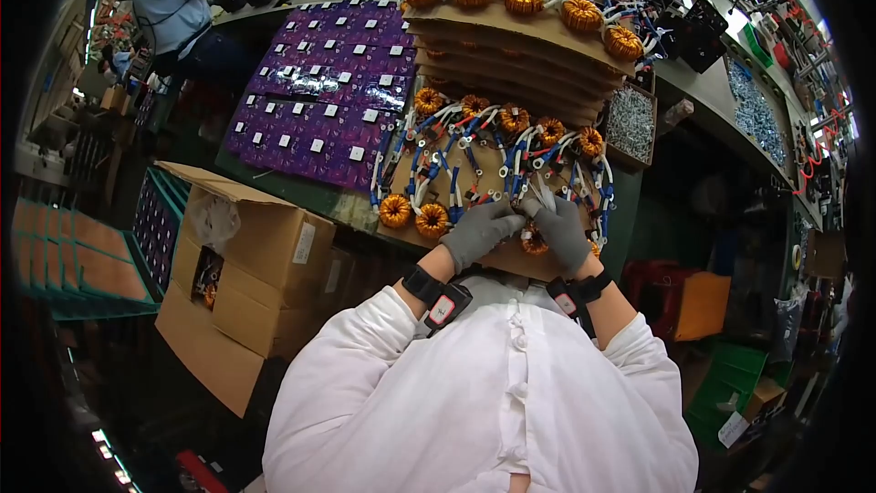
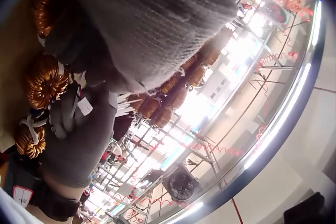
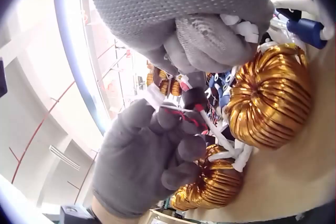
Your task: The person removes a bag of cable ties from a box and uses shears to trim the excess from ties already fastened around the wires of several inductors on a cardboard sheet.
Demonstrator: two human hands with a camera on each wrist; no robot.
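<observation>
I see one cardboard sheet [image 1: 516, 262] bearing five copper coils [image 1: 514, 118] in its far row and four visible in its near row, one lying just bodyward of the two gloved hands. The left hand [image 1: 482, 233] pinches thin red leads [image 3: 181, 115], which run across its fingers towards the right fingertips, so the left is nearer. The right hand [image 1: 564, 236], fingers curled, grips white strips [image 1: 545, 194], too bunched to count.

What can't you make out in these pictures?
Head view: what the left hand and right hand grip; fingers cover most of it.
Left wrist view: marks on the white tag; too small.
Head view: most of the carton's contents; flaps and shadow hide them.
</observation>
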